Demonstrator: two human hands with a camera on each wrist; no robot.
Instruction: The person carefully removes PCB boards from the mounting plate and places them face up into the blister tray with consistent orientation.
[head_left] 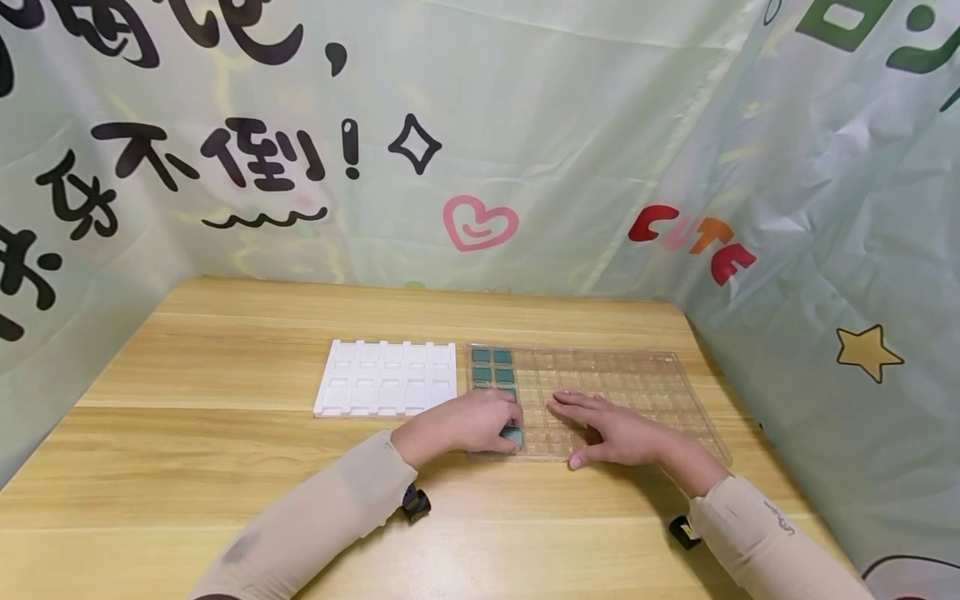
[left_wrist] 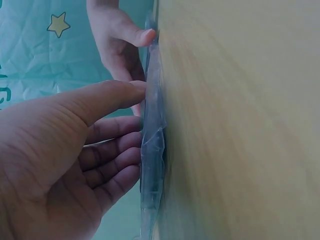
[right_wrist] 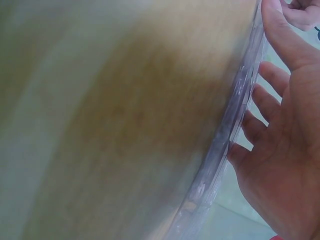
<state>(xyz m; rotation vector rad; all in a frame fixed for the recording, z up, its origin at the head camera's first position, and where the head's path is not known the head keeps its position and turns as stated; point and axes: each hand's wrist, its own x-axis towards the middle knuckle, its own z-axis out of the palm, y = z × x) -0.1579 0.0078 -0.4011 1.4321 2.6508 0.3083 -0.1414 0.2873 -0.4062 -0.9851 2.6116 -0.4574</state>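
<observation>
A clear plastic tray (head_left: 622,360) with many small pockets lies on the table, green square chips (head_left: 502,357) filling its left columns. Over the lower end of these chips is my left hand (head_left: 476,421), its thumb and bent fingers (left_wrist: 127,175) touching down at the tray. Thumb and index finger stand apart around a chip (head_left: 512,435) near the front edge; nothing lifted shows between them. My right hand (head_left: 618,429) rests spread on the tray's middle, thumb at the front edge, fingertips on the pockets. Some chips are hidden under the left hand.
Just left of the clear tray lies a white tray (head_left: 385,375) with two rows of recesses. The wooden table (head_left: 187,467) extends to a printed cloth (head_left: 562,167) hanging at the back and right side.
</observation>
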